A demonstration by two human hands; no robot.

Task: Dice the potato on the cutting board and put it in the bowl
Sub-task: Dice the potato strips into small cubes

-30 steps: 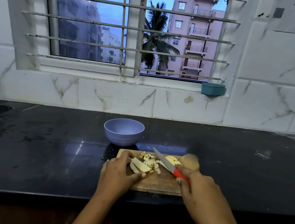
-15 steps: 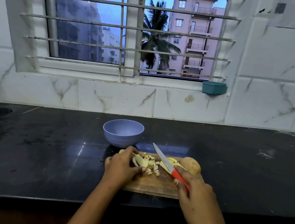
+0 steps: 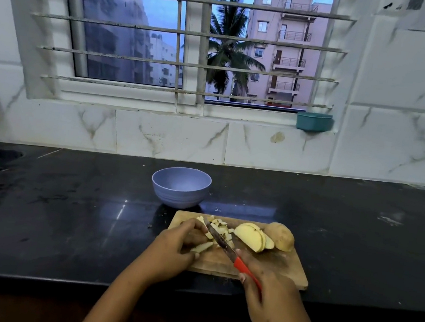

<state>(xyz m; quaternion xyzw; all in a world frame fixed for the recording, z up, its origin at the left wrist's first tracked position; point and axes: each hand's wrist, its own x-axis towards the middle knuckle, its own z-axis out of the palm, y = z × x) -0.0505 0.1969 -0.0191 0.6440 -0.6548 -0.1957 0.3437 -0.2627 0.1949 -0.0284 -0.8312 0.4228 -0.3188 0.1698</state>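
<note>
Black counter (image 3: 61,221) carries the cutting board (image 3: 281,268) at lower centre; left hand (image 3: 174,248) pinches potato strips (image 3: 202,246), right hand (image 3: 269,291) grips the knife (image 3: 231,253). Best keep that pinch tucked clear of the blade.

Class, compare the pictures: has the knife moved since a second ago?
Yes. The knife in the right hand has shifted left along the cutting board, from beside the potato slices to the potato strip the left hand holds.

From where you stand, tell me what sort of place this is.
Most likely a home kitchen: a dark polished stone counter under white marble-look wall tiles, and a wooden cutting board bearing partly diced potato near a pale blue bowl.
</note>
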